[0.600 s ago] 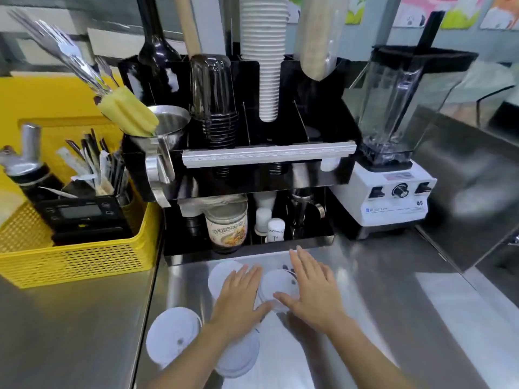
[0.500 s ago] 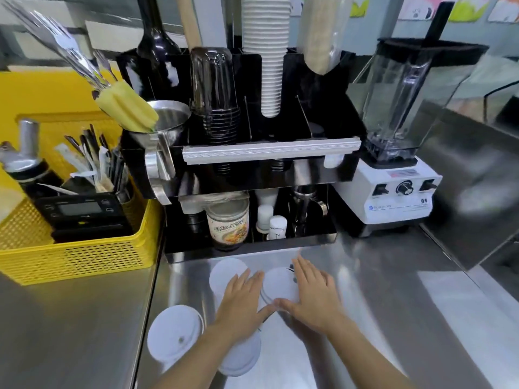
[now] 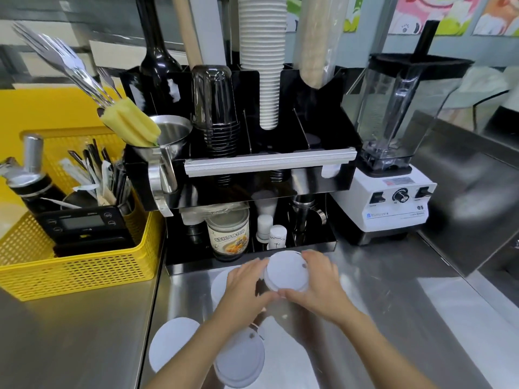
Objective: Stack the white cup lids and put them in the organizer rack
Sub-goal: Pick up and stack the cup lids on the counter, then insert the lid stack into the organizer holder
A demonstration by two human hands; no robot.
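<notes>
A white cup lid (image 3: 286, 272) is lifted just off the steel counter, gripped between my left hand (image 3: 247, 287) and my right hand (image 3: 317, 284) on its two sides. Three more white lids lie flat on the counter: one (image 3: 219, 284) partly hidden behind my left hand, one (image 3: 172, 343) near left, one (image 3: 240, 360) under my left forearm. The black organizer rack (image 3: 252, 164) stands directly behind, holding stacks of cups in its upper slots.
A yellow basket (image 3: 78, 273) with a scale and utensils sits to the left. A white blender (image 3: 393, 197) stands right of the rack. A jar (image 3: 228, 234) and small white bottles (image 3: 271, 231) occupy the rack's lower shelf. A raised steel ledge (image 3: 463, 186) borders the right.
Both hands lay flat over a lid on the counter before; now they have closed on its edges and raised it slightly toward the rack.
</notes>
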